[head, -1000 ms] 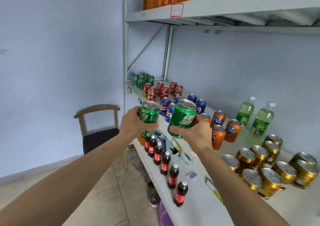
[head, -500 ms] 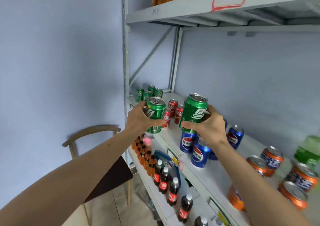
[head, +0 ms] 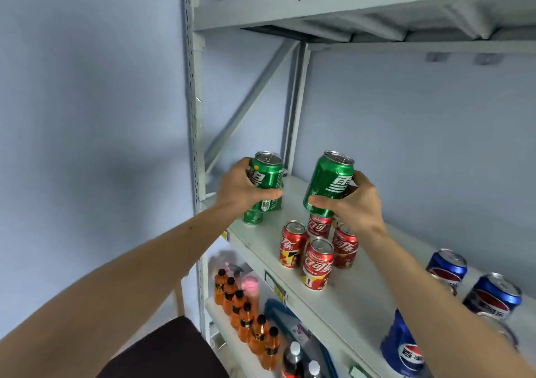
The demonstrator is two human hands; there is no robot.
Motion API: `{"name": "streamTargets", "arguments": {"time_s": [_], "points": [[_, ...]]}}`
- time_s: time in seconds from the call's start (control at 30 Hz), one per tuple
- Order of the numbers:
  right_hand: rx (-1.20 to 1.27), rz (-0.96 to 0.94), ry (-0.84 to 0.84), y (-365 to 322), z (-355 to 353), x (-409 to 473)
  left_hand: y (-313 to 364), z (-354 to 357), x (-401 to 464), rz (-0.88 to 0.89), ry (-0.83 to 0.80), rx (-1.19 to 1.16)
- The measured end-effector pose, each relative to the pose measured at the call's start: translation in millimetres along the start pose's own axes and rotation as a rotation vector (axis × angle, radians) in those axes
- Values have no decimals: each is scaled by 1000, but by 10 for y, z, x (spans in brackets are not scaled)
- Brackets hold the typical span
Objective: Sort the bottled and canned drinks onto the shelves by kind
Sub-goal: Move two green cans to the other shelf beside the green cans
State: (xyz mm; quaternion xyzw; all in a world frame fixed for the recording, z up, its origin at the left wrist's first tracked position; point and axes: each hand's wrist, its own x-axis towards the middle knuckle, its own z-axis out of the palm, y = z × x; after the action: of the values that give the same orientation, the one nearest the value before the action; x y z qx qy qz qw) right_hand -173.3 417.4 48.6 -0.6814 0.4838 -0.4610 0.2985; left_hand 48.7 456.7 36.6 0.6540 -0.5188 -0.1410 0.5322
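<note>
Each hand grips a green can over the shelf's (head: 342,296) left end: left hand (head: 242,187) with fingers curled round one can (head: 266,180), right hand (head: 355,203) clamped on a tilted can (head: 329,184) above the red cans (head: 317,251).

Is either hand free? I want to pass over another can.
No: the left hand and the right hand each grip a green can.

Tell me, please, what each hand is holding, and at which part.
The left hand grips one green can around its side wall. The right hand grips another green can around its lower side.
</note>
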Motion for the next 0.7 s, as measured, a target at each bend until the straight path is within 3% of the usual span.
{"name": "streamTargets", "arguments": {"time_s": [0.2, 0.7], "points": [[7, 90, 126, -72, 601, 780, -327, -26, 1210, 43, -117, -11], [55, 268, 264, 354, 1426, 2633, -1095, 957, 3350, 106, -383, -164]]}}
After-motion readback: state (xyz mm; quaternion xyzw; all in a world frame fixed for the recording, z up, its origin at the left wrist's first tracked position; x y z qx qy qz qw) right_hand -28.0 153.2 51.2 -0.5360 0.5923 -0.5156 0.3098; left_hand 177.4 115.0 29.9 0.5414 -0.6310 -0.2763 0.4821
